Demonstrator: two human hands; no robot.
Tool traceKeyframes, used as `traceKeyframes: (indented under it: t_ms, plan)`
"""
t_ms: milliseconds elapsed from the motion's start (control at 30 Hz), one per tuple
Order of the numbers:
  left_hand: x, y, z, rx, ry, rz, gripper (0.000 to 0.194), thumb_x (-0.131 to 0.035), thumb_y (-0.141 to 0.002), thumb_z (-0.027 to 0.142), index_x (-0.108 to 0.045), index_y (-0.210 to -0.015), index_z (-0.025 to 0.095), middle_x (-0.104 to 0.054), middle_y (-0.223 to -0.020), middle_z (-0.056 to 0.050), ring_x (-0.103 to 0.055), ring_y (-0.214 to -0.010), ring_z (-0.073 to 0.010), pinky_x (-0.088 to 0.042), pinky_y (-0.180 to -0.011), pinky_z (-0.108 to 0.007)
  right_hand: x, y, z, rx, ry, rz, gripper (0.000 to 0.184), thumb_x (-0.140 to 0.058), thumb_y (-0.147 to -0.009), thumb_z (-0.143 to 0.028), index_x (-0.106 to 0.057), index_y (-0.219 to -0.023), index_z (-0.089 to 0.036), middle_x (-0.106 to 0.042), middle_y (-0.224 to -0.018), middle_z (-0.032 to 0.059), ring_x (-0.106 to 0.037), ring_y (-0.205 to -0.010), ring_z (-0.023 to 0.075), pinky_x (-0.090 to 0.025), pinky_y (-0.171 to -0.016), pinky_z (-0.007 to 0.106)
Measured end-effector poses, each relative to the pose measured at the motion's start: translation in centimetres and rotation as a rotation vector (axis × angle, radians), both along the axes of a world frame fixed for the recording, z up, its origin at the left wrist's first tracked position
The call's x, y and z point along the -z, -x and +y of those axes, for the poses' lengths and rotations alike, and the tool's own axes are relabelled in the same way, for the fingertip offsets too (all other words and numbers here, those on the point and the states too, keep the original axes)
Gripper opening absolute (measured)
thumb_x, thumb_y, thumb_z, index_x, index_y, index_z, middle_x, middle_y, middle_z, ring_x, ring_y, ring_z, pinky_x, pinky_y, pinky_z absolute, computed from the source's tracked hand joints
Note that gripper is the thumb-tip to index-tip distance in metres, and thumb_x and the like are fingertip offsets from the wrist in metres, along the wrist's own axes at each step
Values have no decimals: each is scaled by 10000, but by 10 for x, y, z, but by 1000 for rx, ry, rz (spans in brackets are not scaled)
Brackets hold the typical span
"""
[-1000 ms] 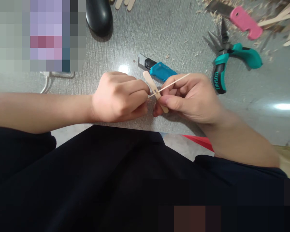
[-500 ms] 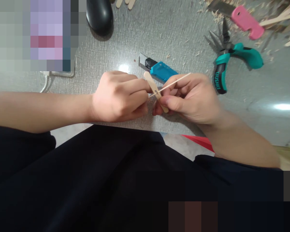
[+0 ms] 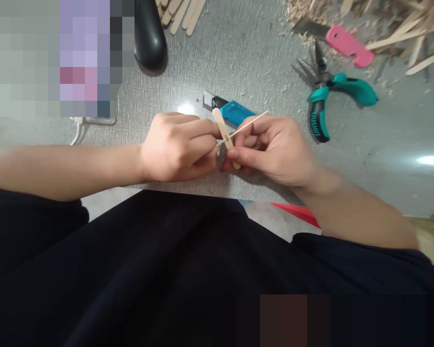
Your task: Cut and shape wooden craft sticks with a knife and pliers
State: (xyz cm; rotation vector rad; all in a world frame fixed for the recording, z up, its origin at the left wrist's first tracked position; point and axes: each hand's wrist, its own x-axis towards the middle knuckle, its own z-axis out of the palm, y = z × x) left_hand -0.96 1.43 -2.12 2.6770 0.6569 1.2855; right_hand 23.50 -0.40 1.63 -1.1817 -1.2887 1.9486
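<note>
Between my hands a wooden craft stick (image 3: 221, 122) with a rounded end leans diagonally. A thin wooden strip (image 3: 251, 124) crosses it at a small notch or hole near its middle; whether it passes right through is unclear. My right hand (image 3: 275, 149) is closed, pinching the craft stick's lower part between thumb and fingers. My left hand (image 3: 181, 147) is closed, back upward, at the strip's lower left end; its fingertips are mostly hidden. Just beyond the fingers lies a blue utility knife (image 3: 237, 113) with its blade out, partly covered by my right hand.
Teal-handled pliers (image 3: 323, 82) lie open on the grey table (image 3: 123, 168). Behind them are a pink-handled knife (image 3: 349, 46), wood shavings (image 3: 304, 12) and a heap of cut sticks (image 3: 415, 36). A black computer mouse (image 3: 151, 41) and several craft sticks (image 3: 188, 19) are at the back.
The view has shifted, so the table items appear lower and more sticks show at the back. Both hands keep their grips, with the stick and strip slightly further left in view.
</note>
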Motion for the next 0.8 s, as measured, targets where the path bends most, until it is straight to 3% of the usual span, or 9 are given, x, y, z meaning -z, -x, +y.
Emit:
traceKeyframes:
  t_ms: [167,300,433,533,600,700,800]
  plan:
    - [4,-2,-2,-32,139,112,311,-582,-1065,252,-667,-767,241,-861,-853,-33,-720,-632,-166,-471,-556,-363,7,1,2,32,39,14,521,-1098,-830,-425,-691,-1102,-248,-827,-721,-8,-640,-460,135,-460,-407,253]
    - [6,-2,-6,-51,173,72,300,-605,-1053,308,-701,-779,233,-834,-787,-33,-711,-611,-165,-452,-569,-353,8,6,-1,86,-130,38,434,-1046,-889,-446,-671,-956,-238,-807,-726,4,-695,-546,127,-519,-475,235]
    - [4,-1,-7,-63,166,14,332,-649,-1060,439,-689,-799,237,-808,-733,-25,-666,-564,-153,-448,-564,-341,8,3,1,104,-363,10,361,-984,-930,-443,-686,-945,-240,-790,-740,-4,-737,-609,148,-563,-549,257]
    - [4,1,-5,-76,157,37,327,-602,-1092,394,-704,-821,241,-817,-745,-30,-692,-593,-162,-484,-598,-341,15,-7,16,127,-593,-187,338,-872,-1003,-548,-716,-986,-249,-785,-783,9,-748,-639,181,-593,-612,316]
    - [5,1,-5,-59,143,61,342,-566,-1101,355,-694,-803,246,-827,-760,-31,-722,-628,-168,-513,-629,-346,21,-13,33,206,-840,-541,270,-743,-1071,-525,-736,-1024,-259,-799,-846,27,-755,-717,197,-598,-696,346]
    - [7,-3,-9,-6,141,105,376,-567,-1081,360,-666,-735,252,-801,-725,-33,-677,-597,-170,-482,-605,-358,28,-16,58,227,-966,-736,155,-717,-1030,-366,-781,-993,-230,-840,-1001,106,-760,-902,265,-556,-857,421]
    - [8,-7,-13,2,203,129,398,-611,-1032,402,-623,-663,253,-765,-693,-42,-606,-562,-166,-449,-600,-370,31,-13,73,172,-1022,-848,221,-622,-1027,-274,-832,-1012,-207,-865,-1169,159,-748,-1011,304,-504,-884,435]
